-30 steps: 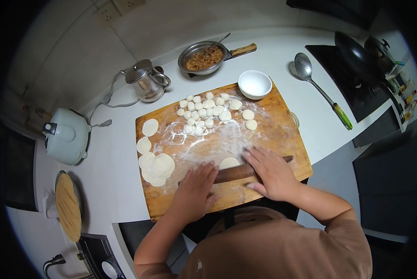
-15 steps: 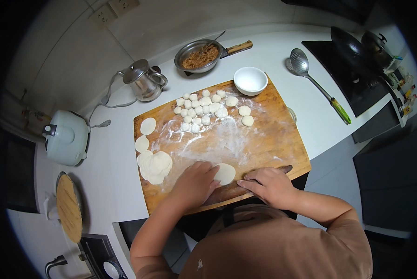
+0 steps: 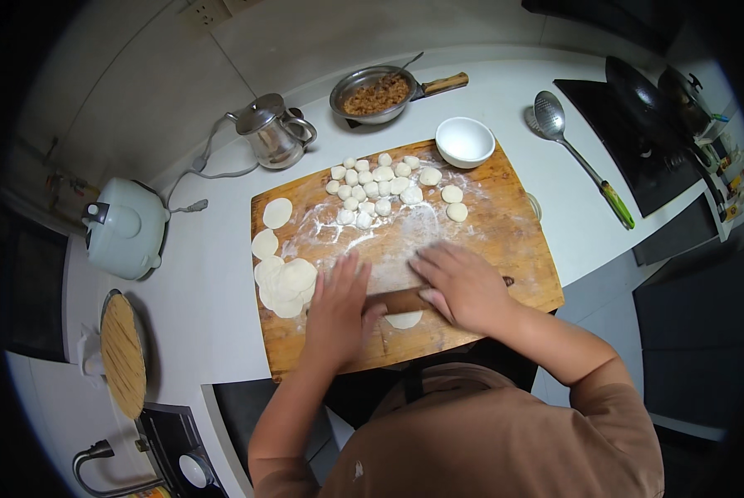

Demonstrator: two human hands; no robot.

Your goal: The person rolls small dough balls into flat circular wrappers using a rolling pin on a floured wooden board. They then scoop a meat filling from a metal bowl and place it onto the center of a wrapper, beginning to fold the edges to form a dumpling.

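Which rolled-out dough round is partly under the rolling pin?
The dough round between the left hand and the right hand, its near edge showing past the rolling pin. The other rolled-out rounds lie along the cutting board's left side.

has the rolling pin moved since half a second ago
Yes. Against the wooden board, the rolling pin has moved forward, away from the board's near edge and toward the small dough pieces.

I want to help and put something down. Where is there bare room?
The white counter is bare between the pale green appliance and wooden board, plus a smaller patch between board and slotted spoon. The board is crowded: dough balls at the back, flat wrappers on the left, left hand and right hand on the rolling pin in front.
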